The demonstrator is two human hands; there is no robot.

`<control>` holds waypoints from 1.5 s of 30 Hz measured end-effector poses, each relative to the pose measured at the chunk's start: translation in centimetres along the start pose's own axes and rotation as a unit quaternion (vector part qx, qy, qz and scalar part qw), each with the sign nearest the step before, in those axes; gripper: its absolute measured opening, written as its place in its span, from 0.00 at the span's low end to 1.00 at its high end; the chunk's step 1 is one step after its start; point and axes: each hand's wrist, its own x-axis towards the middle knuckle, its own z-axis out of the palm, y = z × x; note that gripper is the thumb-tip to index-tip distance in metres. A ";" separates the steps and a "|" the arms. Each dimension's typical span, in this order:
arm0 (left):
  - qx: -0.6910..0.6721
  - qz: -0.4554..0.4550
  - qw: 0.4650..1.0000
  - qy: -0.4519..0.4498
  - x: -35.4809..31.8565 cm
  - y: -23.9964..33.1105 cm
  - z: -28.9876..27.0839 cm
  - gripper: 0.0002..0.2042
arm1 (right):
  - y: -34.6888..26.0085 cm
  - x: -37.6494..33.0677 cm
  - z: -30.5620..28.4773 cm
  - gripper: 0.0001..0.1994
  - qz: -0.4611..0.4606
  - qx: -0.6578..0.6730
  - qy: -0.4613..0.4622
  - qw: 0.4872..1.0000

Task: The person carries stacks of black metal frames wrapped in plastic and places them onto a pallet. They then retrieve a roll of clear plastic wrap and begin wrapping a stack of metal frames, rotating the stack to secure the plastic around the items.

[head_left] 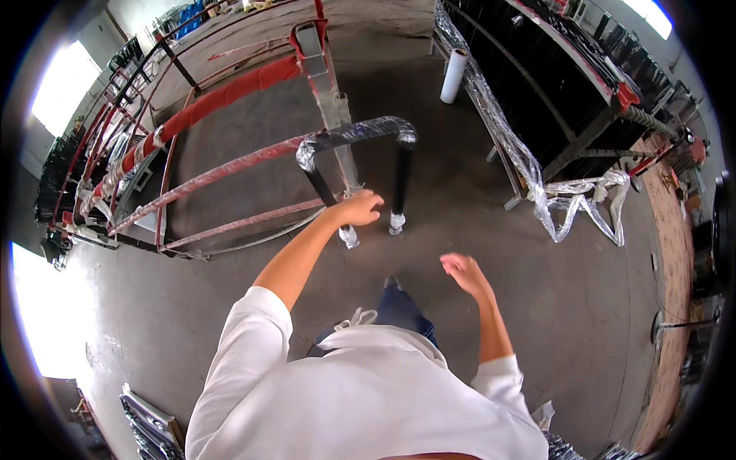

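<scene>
You stood on the concrete floor [537, 322] and reached forward with your left hand [357, 208]. It lay on the lower part of a black bent metal frame [360, 134], wrapped in clear plastic film, which stood upright on the floor just in front of you and beside the red metal rack [222, 100]. The fingers of this hand were curled together around one leg of the frame, near its wrapped foot. Your right hand [462, 270] hung free in the air, near the frame but apart from it, with fingers loosely bent and holding nothing. A white roll of film [454, 75] stood farther away, by the black shelves [552, 84].
</scene>
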 end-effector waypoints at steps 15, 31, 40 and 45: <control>0.120 -0.071 0.950 0.280 8.2 -12.8 -6.1 0.38 | -8.9 37.3 5.2 0.24 -0.023 -0.329 -0.010 0.944; -0.222 -0.054 0.966 -0.121 7.6 -14.9 -8.2 0.24 | -9.0 28.3 6.7 0.32 -0.087 -0.483 0.043 0.870; -0.567 -0.100 0.716 -0.396 14.8 -6.8 0.5 0.23 | -7.6 17.2 8.2 0.37 -0.019 -0.391 0.157 0.907; -0.570 -0.081 0.700 -0.422 15.2 1.0 5.2 0.29 | -5.5 9.0 11.2 0.39 0.107 -0.213 0.399 0.886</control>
